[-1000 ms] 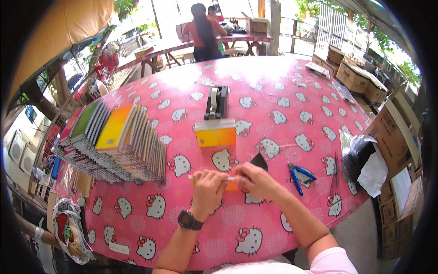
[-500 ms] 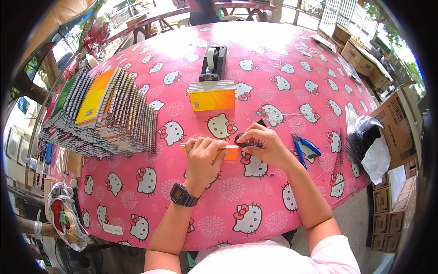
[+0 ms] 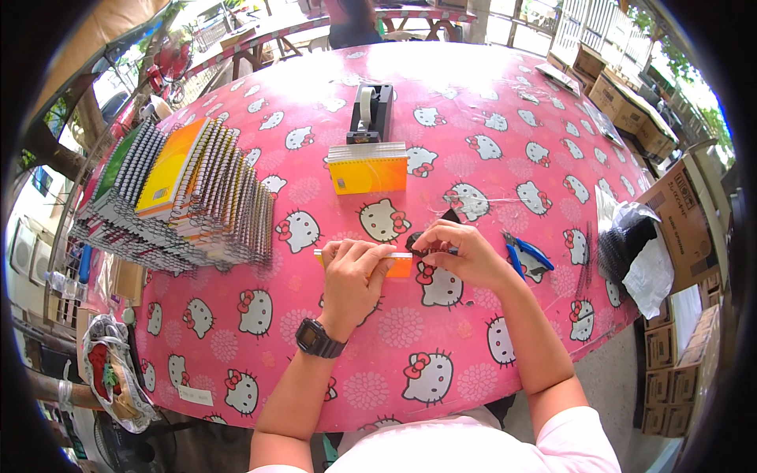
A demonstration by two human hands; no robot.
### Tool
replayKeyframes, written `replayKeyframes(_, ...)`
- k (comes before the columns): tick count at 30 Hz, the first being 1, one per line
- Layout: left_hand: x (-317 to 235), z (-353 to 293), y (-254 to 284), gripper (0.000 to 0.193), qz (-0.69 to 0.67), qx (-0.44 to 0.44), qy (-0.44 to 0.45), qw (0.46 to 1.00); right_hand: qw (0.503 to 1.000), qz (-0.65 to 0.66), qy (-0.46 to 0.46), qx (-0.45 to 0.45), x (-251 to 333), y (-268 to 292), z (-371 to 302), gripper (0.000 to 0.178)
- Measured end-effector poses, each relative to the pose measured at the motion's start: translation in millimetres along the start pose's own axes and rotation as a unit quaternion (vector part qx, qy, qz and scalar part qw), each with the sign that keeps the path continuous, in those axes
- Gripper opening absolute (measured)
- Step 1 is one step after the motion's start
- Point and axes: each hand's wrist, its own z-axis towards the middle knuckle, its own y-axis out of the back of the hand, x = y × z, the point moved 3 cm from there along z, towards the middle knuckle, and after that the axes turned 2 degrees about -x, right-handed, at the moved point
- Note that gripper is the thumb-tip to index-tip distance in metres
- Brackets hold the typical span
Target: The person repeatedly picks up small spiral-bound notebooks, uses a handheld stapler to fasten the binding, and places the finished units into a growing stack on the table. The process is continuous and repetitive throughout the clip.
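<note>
Under my left hand [image 3: 352,272], which wears a black watch, is a small orange and yellow notebook [image 3: 400,268] with white page edges. The fingers and thumb press it from above, and its right end sticks out. Just past that end, my right hand [image 3: 453,248] is closed around a small dark thing [image 3: 415,243], mostly covered by the fingers; I cannot tell its kind. A black pointed piece [image 3: 450,215] shows above those knuckles. To the right lie blue-handled cutters [image 3: 528,256], open, touched by neither hand.
A tall stack of spiral notebooks [image 3: 177,177] stands at the left. Beyond my hands are a yellow stack of pads [image 3: 368,177] and a black tape dispenser [image 3: 371,114]. Dark wire coils [image 3: 587,260] and crumpled packaging [image 3: 643,244] lie at the right. Cardboard boxes [image 3: 682,209] stand beyond the table.
My right hand has shifted slightly, its fingers bunched a little differently around the dark thing. My left hand stays on the notebook.
</note>
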Motion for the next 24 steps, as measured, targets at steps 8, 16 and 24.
replayKeyframes(8,-3,1,2,0.013,0.008,-0.006,0.017,1.0,0.998,-0.032,0.055,0.014,6,-2,-1,0.023)
replayKeyframes(16,-25,0,1,0.02,-0.032,0.022,0.019,0.999,0.998,-0.022,-0.054,0.029,-2,-6,-2,0.032)
replayKeyframes(24,-24,4,5,0.018,-0.019,0.066,-0.03,0.997,0.961,-0.278,0.0,-0.008,-33,20,-3,0.042)
